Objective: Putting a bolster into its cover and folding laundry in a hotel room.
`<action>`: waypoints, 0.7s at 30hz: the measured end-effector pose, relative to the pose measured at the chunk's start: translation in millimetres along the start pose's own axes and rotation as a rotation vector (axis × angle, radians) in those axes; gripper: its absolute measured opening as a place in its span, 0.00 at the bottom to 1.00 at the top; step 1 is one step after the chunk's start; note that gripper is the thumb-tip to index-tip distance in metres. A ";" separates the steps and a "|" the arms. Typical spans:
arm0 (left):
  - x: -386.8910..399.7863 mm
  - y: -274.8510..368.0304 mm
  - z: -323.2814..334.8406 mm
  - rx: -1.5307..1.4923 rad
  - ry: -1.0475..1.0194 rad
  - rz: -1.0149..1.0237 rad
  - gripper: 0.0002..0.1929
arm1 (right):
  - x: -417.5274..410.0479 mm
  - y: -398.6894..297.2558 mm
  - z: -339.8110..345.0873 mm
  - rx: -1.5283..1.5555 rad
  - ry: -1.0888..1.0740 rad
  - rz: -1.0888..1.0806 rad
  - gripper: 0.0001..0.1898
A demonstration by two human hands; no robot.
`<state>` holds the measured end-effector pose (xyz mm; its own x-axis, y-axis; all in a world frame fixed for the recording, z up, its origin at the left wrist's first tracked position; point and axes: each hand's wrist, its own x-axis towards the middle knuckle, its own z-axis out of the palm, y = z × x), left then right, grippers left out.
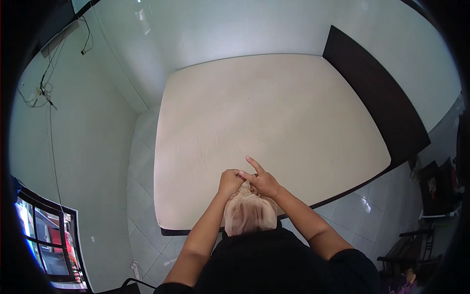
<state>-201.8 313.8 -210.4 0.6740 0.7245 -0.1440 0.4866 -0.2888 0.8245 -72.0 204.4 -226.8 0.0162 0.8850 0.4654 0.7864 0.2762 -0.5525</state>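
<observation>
A small, sheer, peach-coloured fabric pouch (pixel 250 215) with a gathered top hangs between my hands, close to my black shirt. My left hand (pixel 231 180) is closed around the pouch's gathered top edge. Against the other side of the gathers is my right hand (pixel 262 180), its thumb and index finger spread and its other fingers curled at the fabric. The two hands touch or nearly touch. What lies inside the pouch is not clear. Beyond it is a bed mattress (pixel 271 121) with a plain beige cover.
A dark headboard (pixel 378 88) stands at the bed's right end. Pale walls rise behind and to the left, with cables (pixel 46 92) hanging on the left one. A window (pixel 47 242) is at lower left; dark furniture (pixel 437 187) stands at right on the tiled floor (pixel 345 209).
</observation>
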 end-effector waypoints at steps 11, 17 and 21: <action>15.2 -26.3 13.8 -0.319 -0.039 -0.156 0.10 | 2.7 7.8 9.8 -0.056 0.141 -0.039 0.39; 13.0 -17.2 7.8 -0.775 -0.238 -0.433 0.10 | 8.5 13.2 9.2 0.030 0.351 -0.119 0.40; 8.9 -11.8 4.4 -0.777 -0.260 -0.302 0.11 | 8.7 11.6 6.8 0.175 0.342 -0.072 0.41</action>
<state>-199.0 320.8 -223.8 0.7289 0.5083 -0.4586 0.2119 0.4695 0.8571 -66.9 217.9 -233.9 0.1933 0.6932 0.6944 0.6764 0.4185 -0.6061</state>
